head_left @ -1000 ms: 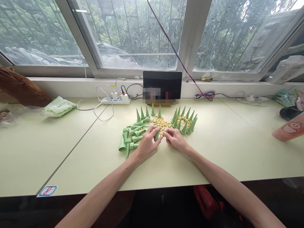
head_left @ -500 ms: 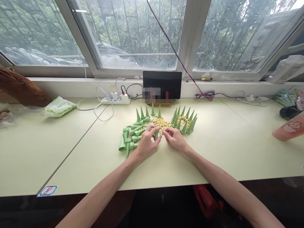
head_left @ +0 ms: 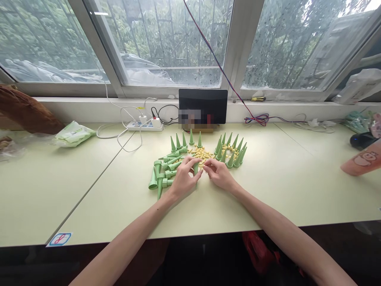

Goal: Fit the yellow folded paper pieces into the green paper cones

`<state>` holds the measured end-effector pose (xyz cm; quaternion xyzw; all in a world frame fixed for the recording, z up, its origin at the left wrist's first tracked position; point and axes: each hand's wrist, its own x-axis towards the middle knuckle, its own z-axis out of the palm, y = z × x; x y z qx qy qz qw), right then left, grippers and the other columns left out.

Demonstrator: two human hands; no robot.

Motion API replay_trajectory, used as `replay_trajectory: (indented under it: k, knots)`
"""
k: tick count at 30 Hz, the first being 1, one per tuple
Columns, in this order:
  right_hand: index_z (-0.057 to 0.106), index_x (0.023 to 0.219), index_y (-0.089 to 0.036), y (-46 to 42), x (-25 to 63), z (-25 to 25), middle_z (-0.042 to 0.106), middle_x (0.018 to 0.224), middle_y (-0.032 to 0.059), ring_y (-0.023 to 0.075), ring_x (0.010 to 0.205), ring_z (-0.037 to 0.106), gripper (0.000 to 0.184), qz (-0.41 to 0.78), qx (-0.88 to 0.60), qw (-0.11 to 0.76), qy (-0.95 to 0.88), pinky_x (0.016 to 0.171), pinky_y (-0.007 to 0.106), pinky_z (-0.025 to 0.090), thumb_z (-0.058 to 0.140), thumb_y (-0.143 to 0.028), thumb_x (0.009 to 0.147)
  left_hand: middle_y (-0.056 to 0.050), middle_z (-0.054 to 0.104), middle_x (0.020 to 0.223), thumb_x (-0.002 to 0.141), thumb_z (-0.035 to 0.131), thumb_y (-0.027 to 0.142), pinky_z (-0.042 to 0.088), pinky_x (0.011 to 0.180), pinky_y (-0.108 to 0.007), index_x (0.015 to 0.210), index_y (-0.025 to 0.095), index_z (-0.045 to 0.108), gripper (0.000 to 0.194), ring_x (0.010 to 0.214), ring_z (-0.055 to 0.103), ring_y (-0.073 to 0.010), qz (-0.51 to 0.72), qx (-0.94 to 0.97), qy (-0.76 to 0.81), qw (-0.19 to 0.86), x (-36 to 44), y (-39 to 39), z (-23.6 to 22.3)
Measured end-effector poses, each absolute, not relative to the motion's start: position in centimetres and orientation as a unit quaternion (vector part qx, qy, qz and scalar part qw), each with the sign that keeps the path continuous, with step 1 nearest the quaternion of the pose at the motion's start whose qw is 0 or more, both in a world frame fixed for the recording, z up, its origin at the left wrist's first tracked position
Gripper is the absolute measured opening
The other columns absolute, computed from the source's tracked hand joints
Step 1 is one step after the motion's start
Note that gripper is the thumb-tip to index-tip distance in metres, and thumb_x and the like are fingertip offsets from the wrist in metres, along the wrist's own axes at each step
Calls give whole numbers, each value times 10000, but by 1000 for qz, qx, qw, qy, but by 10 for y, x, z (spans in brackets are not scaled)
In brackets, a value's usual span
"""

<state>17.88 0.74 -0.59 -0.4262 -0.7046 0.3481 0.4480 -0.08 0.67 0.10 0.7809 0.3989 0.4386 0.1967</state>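
My left hand [head_left: 185, 175] is closed around a green plastic spike [head_left: 195, 168], partly hidden by the fingers, with its narrow end pointing down toward me. Close on its right, my right hand [head_left: 219, 173] pinches a small yellow peg [head_left: 203, 167] at the fingertips. Beyond both hands lies a loose pile of small yellow pegs [head_left: 203, 153]. To the left, several green spikes [head_left: 160, 179] lie in a heap. Upright green spikes [head_left: 237, 159] stand in a ring at the right around more yellow pegs, and another row of spikes [head_left: 184, 140] stands behind.
A dark-screened tablet [head_left: 203, 105] leans at the back by the window. A white power strip [head_left: 145, 125] with cables sits left of it. A pack of wipes [head_left: 75, 133] lies farther left; an orange cup [head_left: 361, 159] is at the right edge.
The green spike in my left hand has turned more upright, its narrow lower end now showing below the fingers. My right hand has barely moved.
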Motion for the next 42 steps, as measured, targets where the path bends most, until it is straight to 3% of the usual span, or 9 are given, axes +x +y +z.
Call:
replay_trajectory:
  k: [17,23,29,42]
  knots:
    - [589,813,-202,8,180,-7,557,622,-12,146,550,503,223,375,-416,446,-699,538,274,411,560,-398,914,-54,574,1116,903,611,205,546,714,-289,1189,235,618,287,803,605,-125,425,799,388,175,-2,6,0]
    - [597,816,-194,10,181,-9,512,532,-45,118,447,462,246,439,-405,444,-668,470,255,398,581,-419,912,-54,586,1138,896,612,179,538,728,-273,1199,232,594,308,891,606,-143,430,800,381,175,-1,5,2]
    - [579,797,-191,11,182,-10,501,476,-63,100,374,428,282,494,-391,445,-637,412,240,373,613,-453,895,-54,594,1138,882,629,197,539,734,-277,1192,224,589,314,859,599,-139,427,791,393,195,-1,5,3]
    - [567,785,-192,11,181,-9,496,463,-65,96,363,419,299,495,-390,450,-632,391,231,355,616,-467,889,-53,601,1116,874,628,206,548,692,-261,1180,217,593,309,783,573,-119,427,786,396,206,-1,5,3]
